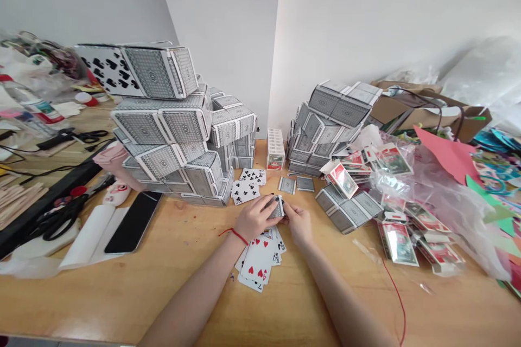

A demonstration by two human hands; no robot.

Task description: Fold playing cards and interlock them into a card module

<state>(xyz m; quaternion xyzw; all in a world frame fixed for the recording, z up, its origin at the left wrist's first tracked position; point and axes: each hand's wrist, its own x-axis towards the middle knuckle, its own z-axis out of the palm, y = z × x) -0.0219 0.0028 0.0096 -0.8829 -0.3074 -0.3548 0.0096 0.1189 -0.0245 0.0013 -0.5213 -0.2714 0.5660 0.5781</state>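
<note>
My left hand [254,218], with a red string at the wrist, is closed on a grey-backed playing card piece [277,207]. From the other side my right hand [297,222] grips the same piece at its right edge; whether it is one card or several folded together I cannot tell. Under my left wrist lie loose face-up cards [257,261], the four of hearts on top. Beyond my hands are face-up club cards [246,191] and two grey card backs [287,185] on the table.
Stacked card-built boxes rise at left [163,124] and right [331,119]. Between them stands a pack of card boxes [275,150]. A black phone [133,222] and scissors [67,214] lie left. Opened red card cases [399,241], clear plastic and a small card box [348,209] lie right.
</note>
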